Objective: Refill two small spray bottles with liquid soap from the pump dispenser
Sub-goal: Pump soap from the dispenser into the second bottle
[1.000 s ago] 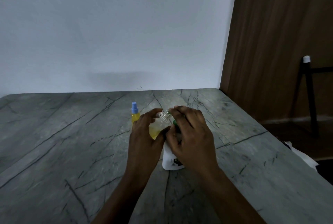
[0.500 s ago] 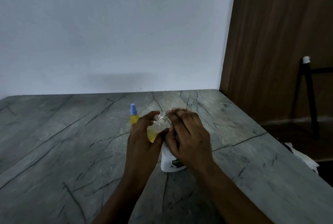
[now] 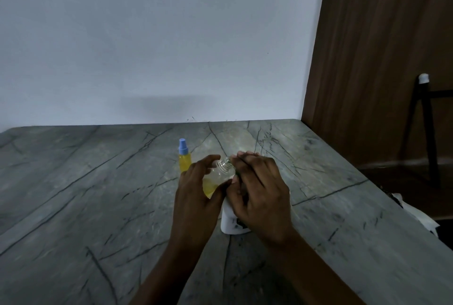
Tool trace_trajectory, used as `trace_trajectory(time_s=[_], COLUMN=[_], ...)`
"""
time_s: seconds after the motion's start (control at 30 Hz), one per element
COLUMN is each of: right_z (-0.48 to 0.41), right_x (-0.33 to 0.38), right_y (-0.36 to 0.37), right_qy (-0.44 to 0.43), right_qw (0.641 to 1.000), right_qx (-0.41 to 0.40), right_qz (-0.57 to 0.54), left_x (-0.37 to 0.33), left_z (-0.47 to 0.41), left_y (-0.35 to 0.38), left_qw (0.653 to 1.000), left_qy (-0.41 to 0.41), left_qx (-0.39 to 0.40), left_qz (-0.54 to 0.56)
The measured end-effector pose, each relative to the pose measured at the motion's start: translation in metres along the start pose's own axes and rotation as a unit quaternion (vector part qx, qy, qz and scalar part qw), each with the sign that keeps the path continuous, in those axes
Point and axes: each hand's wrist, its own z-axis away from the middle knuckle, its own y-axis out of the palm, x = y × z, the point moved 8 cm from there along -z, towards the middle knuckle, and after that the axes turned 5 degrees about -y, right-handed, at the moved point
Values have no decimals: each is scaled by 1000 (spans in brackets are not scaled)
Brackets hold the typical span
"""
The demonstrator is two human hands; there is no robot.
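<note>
My left hand [image 3: 196, 197] grips a clear uncapped spray bottle [image 3: 219, 174], tilted to the right, with yellow soap in its lower part. Its threaded neck points at the green pump head of the white dispenser [image 3: 231, 223], which stands on the counter under my right hand [image 3: 259, 194]. My right hand lies over the pump head, fingers bent down around it; the head is almost wholly hidden. A second spray bottle [image 3: 184, 157], full of yellow liquid and topped with a blue cap, stands upright just beyond my left hand.
The grey veined stone counter [image 3: 98, 194] ends at a white wall at the back. Its right edge drops off beside a brown wooden panel [image 3: 380, 59]. A black stand [image 3: 426, 121] and white paper [image 3: 414, 214] sit past that edge.
Both hands, the open bottle and the dispenser stay in the same pose; the view has only shifted slightly. No clear movement of the pump shows.
</note>
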Motion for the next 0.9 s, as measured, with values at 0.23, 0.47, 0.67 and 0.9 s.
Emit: trace_trajectory(time_s=[0.23, 0.47, 0.67, 0.9], right_z=[-11, -12, -12, -5], right_x=[4, 5, 2, 0], right_y=[-5, -4, -2, -2], right_qy=[-13, -31, -32, -9], right_qw=[1000, 999, 999, 1000], right_qx=[8, 18, 14, 8], right_qz=[23, 36, 26, -7], left_x=[-9, -11, -10, -10], left_z=[-5, -6, -7, -3], left_y=[-4, -5, -4, -4], left_qw=[1000, 1000, 1000, 1000], left_qy=[8, 6, 16, 21], left_qx=[-3, -1, 1, -4], left_qz=[-2, -12, -11, -9])
